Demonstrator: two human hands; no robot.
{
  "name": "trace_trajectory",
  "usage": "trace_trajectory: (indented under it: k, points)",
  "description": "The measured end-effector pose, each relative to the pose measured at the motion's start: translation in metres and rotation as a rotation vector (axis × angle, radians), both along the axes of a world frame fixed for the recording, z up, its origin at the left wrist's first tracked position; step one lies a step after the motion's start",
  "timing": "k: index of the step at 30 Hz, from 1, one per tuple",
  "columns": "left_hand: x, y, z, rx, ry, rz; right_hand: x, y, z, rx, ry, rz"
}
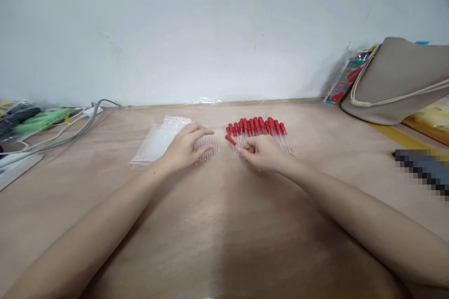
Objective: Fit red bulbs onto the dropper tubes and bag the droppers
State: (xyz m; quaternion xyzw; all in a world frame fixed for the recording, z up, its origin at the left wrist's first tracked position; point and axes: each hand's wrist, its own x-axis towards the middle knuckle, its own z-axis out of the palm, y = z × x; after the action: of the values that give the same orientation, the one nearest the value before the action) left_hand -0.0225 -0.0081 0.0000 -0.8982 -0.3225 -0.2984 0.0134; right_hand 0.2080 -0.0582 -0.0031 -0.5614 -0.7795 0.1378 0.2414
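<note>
A row of several red-bulbed glass droppers lies on the wooden table. My right hand rests at the row's near left end, fingers pinched on one dropper whose red bulb sticks out to the left. Left of it lies a row of bare clear glass tubes. My left hand lies over those tubes, fingers stretched out flat on them. A stack of clear zip bags with red seal lines sits just left of that hand.
A beige bag with cord handles and a colourful packet stand at the back right against the wall. Green tools, grey cables and a white strip sit at the left edge. A blurred dark object lies right.
</note>
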Motion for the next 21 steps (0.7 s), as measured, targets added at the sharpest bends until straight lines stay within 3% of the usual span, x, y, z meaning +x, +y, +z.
trace_trajectory:
  k: [4, 10, 17, 21]
  points:
    - [-0.017, 0.014, 0.011, -0.074, -0.067, 0.172, -0.002, 0.026, -0.002, 0.054, 0.003, -0.27]
    - [-0.039, 0.025, 0.019, -0.226, 0.152, 0.33, -0.023, 0.065, -0.012, 0.079, -0.208, -0.388]
    - [-0.052, 0.031, 0.022, -0.387, 0.219, 0.287, -0.031, 0.069, -0.017, 0.124, -0.325, -0.4]
    - [-0.059, 0.027, 0.029, -0.592, 0.328, 0.242, -0.04, 0.061, -0.014, 0.147, -0.339, -0.308]
